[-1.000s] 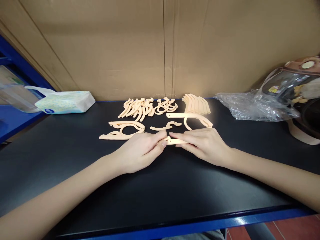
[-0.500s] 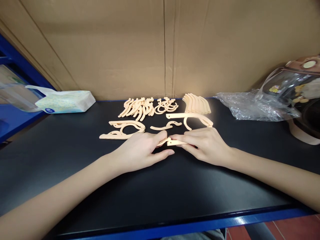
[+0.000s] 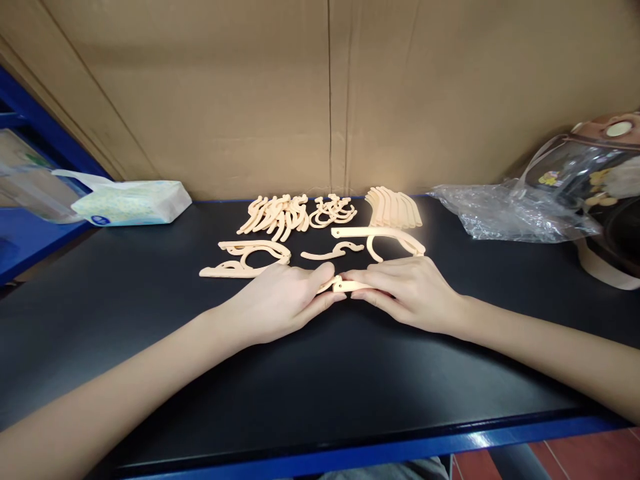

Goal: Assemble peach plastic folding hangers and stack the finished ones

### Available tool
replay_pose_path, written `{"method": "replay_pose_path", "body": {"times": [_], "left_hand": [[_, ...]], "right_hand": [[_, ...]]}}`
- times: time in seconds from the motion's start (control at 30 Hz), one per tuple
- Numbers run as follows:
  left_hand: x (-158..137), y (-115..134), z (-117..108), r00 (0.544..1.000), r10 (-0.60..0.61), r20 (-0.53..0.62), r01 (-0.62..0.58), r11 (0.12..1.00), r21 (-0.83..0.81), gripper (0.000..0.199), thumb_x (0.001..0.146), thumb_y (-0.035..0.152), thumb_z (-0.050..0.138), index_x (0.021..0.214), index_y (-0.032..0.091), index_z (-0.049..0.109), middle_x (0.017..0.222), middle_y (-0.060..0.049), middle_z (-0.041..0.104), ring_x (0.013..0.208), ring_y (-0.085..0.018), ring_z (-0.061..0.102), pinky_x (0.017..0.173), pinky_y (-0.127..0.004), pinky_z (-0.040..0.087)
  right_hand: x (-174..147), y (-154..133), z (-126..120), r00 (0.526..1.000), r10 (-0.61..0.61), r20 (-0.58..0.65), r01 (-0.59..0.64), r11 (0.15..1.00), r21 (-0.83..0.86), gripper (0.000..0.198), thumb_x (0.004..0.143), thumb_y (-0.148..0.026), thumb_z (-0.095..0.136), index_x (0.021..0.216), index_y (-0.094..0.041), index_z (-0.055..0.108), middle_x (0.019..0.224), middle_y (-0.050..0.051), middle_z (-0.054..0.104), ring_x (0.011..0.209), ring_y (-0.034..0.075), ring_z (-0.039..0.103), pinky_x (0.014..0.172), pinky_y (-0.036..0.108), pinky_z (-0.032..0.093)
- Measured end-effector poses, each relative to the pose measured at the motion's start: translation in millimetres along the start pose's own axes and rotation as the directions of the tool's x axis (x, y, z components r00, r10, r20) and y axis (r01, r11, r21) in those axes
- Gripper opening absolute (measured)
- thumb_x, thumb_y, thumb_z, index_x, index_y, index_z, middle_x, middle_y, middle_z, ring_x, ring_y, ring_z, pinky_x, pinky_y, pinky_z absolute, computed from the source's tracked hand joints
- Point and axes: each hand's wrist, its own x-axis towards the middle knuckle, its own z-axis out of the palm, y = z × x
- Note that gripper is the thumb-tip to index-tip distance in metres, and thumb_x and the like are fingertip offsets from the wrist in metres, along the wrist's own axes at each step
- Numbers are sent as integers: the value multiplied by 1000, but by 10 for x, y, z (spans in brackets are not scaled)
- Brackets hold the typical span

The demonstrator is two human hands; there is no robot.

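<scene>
My left hand (image 3: 285, 297) pinches a thin curved peach plastic hanger piece (image 3: 326, 287), mostly hidden by the fingers. A peach hanger arm (image 3: 349, 286) with a hole in its end is gripped by my right hand (image 3: 417, 293). The two pieces meet between my fingertips; whether they are joined I cannot tell. Just beyond lie a joined hanger assembly (image 3: 270, 247) on the left, a wavy hanger piece (image 3: 330, 253) in the middle, and another hanger arm (image 3: 375, 232) with a curved part on the right.
Along the back of the black table (image 3: 320, 387) lie piles of curved pieces (image 3: 275, 215), hook-shaped pieces (image 3: 333, 211) and hanger arms (image 3: 393, 207). A tissue pack (image 3: 135, 203) is at the left. A crumpled clear bag (image 3: 520, 212) and a transparent container (image 3: 590, 167) stand right. Cardboard (image 3: 250, 100) rises behind.
My left thumb has moved up against the pieces, closing the pinch. My right thumb now shows beneath the hanger arm. The other pieces have stayed where they were.
</scene>
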Motion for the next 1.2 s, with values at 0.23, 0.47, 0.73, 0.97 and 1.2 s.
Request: {"method": "replay_pose_path", "body": {"times": [0.23,0.47,0.73,0.97,1.2], "left_hand": [[4,-24,27,996,80,-25,-75,982,174,26,102,35,29,81,20,37,58,2,57,45,-16,53,45,-25,23],[12,-38,64,993,120,-20,-106,937,332,24,100,32,33,81,19,40,63,0,62,47,-16,58,43,-26,23],[-1,-65,95,942,286,-174,-159,840,519,33,102,28,25,77,18,43,57,2,54,43,-15,55,40,-27,24],[0,-58,55,924,336,-181,-188,814,549,28,99,29,33,76,18,45,60,1,55,47,-15,56,44,-28,29],[5,-84,70,923,306,-233,-192,891,412,25,94,31,43,72,18,45,59,4,55,49,-12,56,46,-27,28]], "right_hand": [[-7,-8,-1,1000,12,23,-12,1000,-1,28,98,-31,45,112,-18,65,76,-1,72,68,12,67,57,24,37],[-13,-6,4,1000,11,20,-11,1000,-19,31,100,-32,40,107,-18,68,82,1,75,65,12,66,53,24,35],[-12,8,1,998,20,58,-21,1000,8,33,100,-33,40,106,-19,69,82,2,75,65,12,67,54,24,35],[-25,27,1,999,-29,35,31,999,-45,33,100,-33,39,103,-19,69,80,1,75,64,12,66,53,25,34],[-20,48,28,997,-73,22,75,991,-111,34,100,-31,38,105,-16,68,72,2,72,57,13,65,50,25,32]]}}
